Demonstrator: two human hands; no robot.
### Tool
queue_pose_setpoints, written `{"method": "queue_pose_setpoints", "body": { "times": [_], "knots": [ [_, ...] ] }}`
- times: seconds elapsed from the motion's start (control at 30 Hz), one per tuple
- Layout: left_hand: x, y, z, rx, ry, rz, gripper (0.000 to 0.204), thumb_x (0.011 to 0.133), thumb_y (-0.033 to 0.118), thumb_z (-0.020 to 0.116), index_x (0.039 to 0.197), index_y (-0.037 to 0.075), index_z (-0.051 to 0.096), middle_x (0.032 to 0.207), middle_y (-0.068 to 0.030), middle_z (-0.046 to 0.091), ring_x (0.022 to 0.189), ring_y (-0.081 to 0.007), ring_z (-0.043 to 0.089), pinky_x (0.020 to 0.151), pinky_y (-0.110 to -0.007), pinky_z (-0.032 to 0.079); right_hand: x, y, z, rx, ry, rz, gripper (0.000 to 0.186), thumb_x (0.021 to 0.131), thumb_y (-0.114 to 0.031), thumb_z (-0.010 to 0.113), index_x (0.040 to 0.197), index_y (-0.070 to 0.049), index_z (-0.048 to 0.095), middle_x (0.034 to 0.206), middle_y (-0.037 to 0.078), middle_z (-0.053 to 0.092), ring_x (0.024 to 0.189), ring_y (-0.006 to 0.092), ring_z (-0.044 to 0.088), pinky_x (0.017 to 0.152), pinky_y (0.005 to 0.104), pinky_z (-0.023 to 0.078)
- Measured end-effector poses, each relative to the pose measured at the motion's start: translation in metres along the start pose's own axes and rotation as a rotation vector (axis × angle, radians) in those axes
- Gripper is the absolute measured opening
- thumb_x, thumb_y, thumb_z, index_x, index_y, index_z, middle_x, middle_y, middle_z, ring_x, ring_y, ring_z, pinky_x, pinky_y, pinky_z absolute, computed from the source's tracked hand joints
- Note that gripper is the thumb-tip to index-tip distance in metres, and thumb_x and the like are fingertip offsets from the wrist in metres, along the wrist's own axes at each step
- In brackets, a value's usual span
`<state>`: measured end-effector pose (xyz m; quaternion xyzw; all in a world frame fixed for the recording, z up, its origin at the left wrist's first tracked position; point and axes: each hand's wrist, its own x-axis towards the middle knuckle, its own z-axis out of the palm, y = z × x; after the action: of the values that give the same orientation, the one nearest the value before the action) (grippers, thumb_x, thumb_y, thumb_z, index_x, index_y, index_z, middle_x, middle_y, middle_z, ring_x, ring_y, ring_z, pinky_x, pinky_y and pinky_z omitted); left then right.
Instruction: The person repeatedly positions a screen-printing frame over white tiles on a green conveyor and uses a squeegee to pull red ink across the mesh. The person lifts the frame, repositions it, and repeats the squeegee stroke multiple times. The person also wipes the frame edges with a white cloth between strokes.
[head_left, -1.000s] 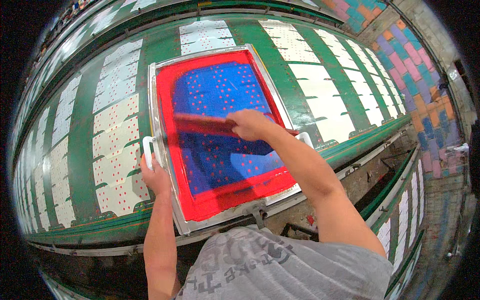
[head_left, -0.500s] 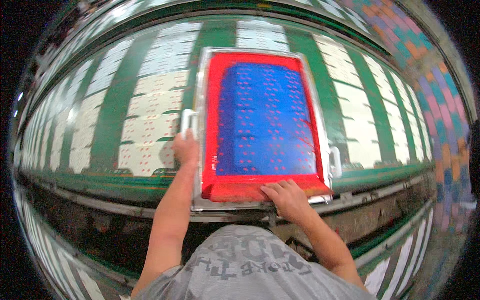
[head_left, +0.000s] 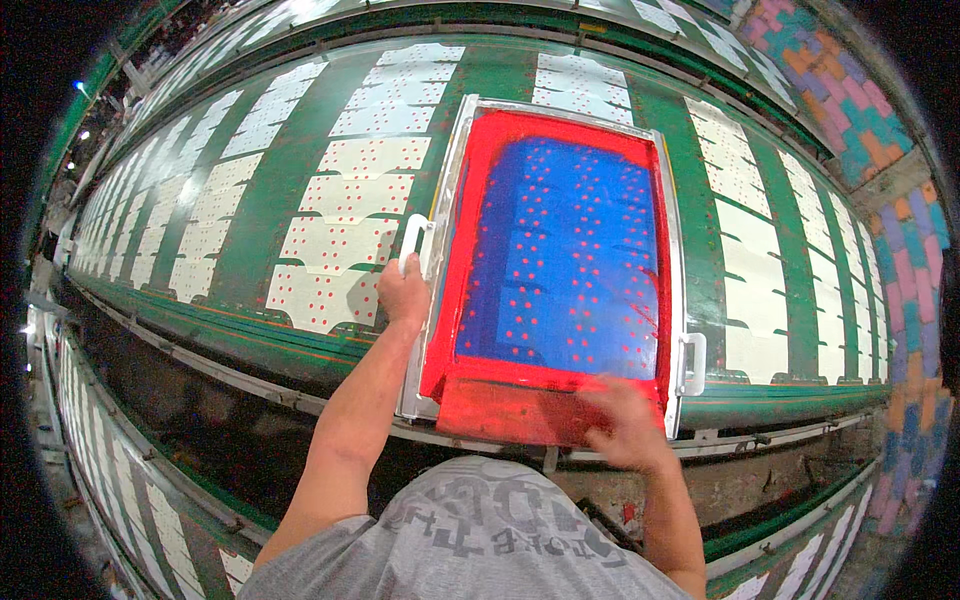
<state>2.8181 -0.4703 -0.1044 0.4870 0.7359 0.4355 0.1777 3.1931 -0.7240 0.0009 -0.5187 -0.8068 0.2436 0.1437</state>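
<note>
Frame of silver metal lying over the green bench, straight ahead, with blue mesh inside and thick red paint around the mesh. Left hand: fingers closed around the lower part of the white left handle. Right hand: fingers loosely parted, blurred, at the right part of the red scraper; contact or clearance not clear from the blur. Scraper lying across the near end of the frame.

For good practice, hold the left handle firmly and keep the frame square to the rows of sheets. Rest the scraper fully on the near border, clear of the mesh, to limit stray paint. Avoid tilting the near end down; judge sliding of the scraper likely.

To the left: dotted cream sheets, just beside the left hand; treat as possibly wet. To the right: plain cream sheets and, against the frame, the white right handle, untouched. Note the metal rail along the near bench edge, a likely obstacle. Farther right: coloured bricks, well apart.
</note>
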Motion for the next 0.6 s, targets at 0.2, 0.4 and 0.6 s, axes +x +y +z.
{"method": "queue_pose_setpoints", "body": {
  "times": [0.2,0.4,0.6],
  "knots": [
    [-0.001,0.006,-0.006,-0.077,-0.008,-0.011,0.035,0.103,0.030,0.067,0.094,-0.003,0.071,0.084,-0.0233,0.072,0.078,-0.0416,0.070,0.073,-0.052,0.050,-0.033,0.127,-0.028,0.024,0.662,0.736,0.072,0.093,-0.009,0.074,0.159,0.001,0.045,0.152,0.026,0.056,0.139,0.0373,0.056,0.120,0.0478,0.041],
    [-0.001,0.020,-0.012,-0.087,0.004,-0.011,0.031,0.103,0.028,0.068,0.096,-0.002,0.073,0.082,-0.0227,0.071,0.077,-0.0396,0.069,0.072,-0.051,0.049,-0.042,0.149,-0.026,0.669,0.809,0.817,0.068,0.098,-0.011,0.073,0.159,0.002,0.046,0.155,0.019,0.056,0.138,0.0288,0.056,0.117,0.0407,0.044],
    [0.033,0.026,-0.022,-0.225,-0.065,-0.087,0.035,0.103,0.029,0.067,0.095,-0.005,0.072,0.084,-0.0219,0.071,0.077,-0.0379,0.067,0.073,-0.052,0.048,-0.021,0.111,-0.092,0.593,0.809,0.616,0.070,0.096,-0.024,0.076,0.157,-0.001,0.052,0.148,0.014,0.062,0.122,0.0203,0.063,0.099,0.0320,0.049]
  ]
}}
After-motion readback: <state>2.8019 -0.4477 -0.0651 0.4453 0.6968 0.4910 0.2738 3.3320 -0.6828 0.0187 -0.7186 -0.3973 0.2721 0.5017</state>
